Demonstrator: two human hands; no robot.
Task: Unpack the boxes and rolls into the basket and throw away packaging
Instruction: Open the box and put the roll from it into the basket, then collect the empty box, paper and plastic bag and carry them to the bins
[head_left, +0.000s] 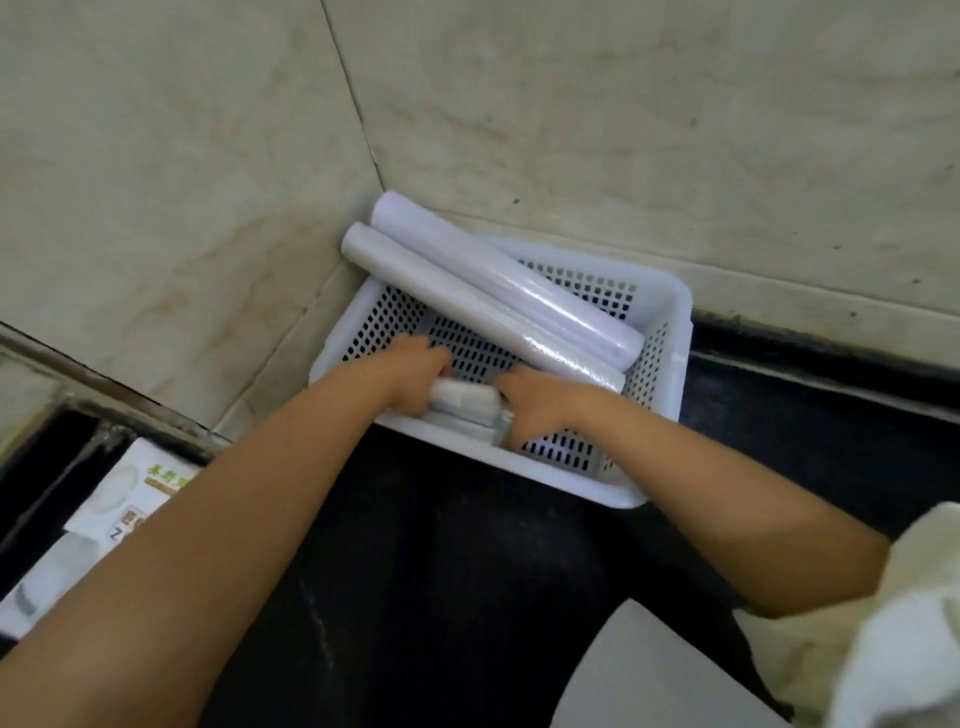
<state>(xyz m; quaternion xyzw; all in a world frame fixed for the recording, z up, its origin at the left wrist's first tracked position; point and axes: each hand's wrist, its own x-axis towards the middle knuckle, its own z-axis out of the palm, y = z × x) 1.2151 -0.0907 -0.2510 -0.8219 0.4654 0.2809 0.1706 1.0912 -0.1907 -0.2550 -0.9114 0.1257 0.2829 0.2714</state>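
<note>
Hands (415, 364) (530, 405) gripping small roll (462, 400), basket (670, 332)

The person is showing two bare forearms with no watch, rings or bands on the left hand (415, 364) or right hand (535, 410). A loose cream short sleeve (914, 587) is covering the right upper arm, wrinkling at its hem.

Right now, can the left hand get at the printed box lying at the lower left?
Probably not at once: the left hand and right hand both grip a small wrapped pack in the basket. The printed box lies partly under the left forearm, nothing else covering it.
</note>
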